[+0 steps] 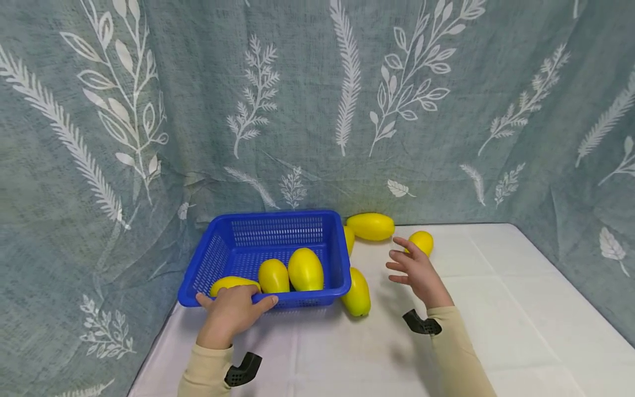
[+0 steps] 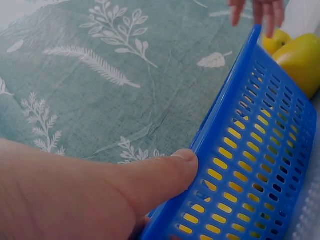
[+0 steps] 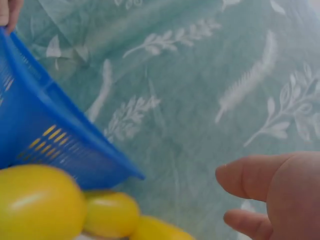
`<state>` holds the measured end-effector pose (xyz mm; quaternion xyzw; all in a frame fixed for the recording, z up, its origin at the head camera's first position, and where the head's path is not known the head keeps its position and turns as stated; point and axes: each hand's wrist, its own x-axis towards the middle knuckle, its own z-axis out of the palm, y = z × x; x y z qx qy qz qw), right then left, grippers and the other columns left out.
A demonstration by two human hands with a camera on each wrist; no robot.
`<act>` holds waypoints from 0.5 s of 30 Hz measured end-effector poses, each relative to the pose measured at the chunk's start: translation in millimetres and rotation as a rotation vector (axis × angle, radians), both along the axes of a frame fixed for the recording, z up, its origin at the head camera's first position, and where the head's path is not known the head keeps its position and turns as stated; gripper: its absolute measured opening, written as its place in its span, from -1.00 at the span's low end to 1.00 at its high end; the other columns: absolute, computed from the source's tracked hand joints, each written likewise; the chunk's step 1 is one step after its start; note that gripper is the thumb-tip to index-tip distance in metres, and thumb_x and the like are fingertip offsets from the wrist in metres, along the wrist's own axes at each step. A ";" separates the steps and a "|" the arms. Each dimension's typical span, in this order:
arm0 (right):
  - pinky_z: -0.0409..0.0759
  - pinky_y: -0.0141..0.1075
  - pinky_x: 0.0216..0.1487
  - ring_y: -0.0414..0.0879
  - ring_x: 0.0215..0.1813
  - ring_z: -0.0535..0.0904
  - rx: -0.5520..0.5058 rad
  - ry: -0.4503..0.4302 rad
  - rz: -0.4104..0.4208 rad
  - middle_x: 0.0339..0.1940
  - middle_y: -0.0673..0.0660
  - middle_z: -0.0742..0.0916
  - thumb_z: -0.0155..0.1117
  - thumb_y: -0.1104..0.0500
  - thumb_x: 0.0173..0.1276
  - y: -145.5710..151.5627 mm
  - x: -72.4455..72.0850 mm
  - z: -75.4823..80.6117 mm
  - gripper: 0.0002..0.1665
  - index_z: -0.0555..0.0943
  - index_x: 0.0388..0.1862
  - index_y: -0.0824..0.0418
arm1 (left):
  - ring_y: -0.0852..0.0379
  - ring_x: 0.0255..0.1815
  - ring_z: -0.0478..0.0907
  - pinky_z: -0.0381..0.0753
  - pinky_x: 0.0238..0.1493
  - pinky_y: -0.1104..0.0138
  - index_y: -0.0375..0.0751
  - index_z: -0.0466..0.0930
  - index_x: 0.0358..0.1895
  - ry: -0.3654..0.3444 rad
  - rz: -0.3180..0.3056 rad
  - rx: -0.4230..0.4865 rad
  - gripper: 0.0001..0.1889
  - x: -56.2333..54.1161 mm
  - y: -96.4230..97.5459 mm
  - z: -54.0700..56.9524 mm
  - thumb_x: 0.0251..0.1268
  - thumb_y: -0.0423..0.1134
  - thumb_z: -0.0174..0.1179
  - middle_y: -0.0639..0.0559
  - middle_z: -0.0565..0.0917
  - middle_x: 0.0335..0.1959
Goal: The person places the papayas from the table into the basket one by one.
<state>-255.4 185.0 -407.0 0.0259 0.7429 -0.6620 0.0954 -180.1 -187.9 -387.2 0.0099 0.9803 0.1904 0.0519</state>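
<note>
My left hand (image 1: 233, 309) grips the near rim of a blue plastic basket (image 1: 278, 214), its thumb on the rim in the left wrist view. The basket leans toward me, its near side lower in the head view. Inside lie three yellow mango-like fruits, one upright (image 1: 305, 269), one smaller (image 1: 274, 275) and one partly behind my left fingers (image 1: 233, 283). My right hand (image 1: 419, 275) hovers to the basket's right with fingers spread, holding nothing. Closest to it is a small yellow fruit (image 1: 423, 242), partly covered by the fingers.
Right of the basket lie a greenish-yellow fruit (image 1: 357, 293), a long yellow one (image 1: 372, 226) and another mostly hidden by the basket wall (image 1: 349, 239). A white cloth (image 1: 516, 309) covers the table. Behind hangs a green leaf-patterned curtain (image 1: 307, 110).
</note>
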 end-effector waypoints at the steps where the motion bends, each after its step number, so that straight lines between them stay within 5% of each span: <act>1: 0.68 -0.04 0.23 0.38 0.47 0.40 0.000 -0.008 0.001 0.56 0.41 0.30 0.04 0.06 0.63 0.7 1.6 -4.5 -0.24 0.03 0.68 0.12 | -0.51 0.26 0.50 -0.28 0.17 -0.76 -0.19 0.70 0.04 -0.001 -0.001 0.000 -0.47 0.2 0.4 -1.2 0.38 0.22 0.20 -0.14 0.77 -0.12; 15: 0.68 0.02 0.19 0.33 0.37 0.49 0.053 -0.038 0.058 0.53 0.42 0.39 0.10 0.08 0.58 -17.8 0.2 -27.8 -0.27 0.14 0.63 0.13 | -0.45 0.20 0.54 -0.28 0.17 -0.75 -0.16 0.71 0.01 -0.011 -0.002 -0.006 -0.50 -1.6 1.5 -3.2 0.39 0.22 0.19 -0.09 0.76 -0.19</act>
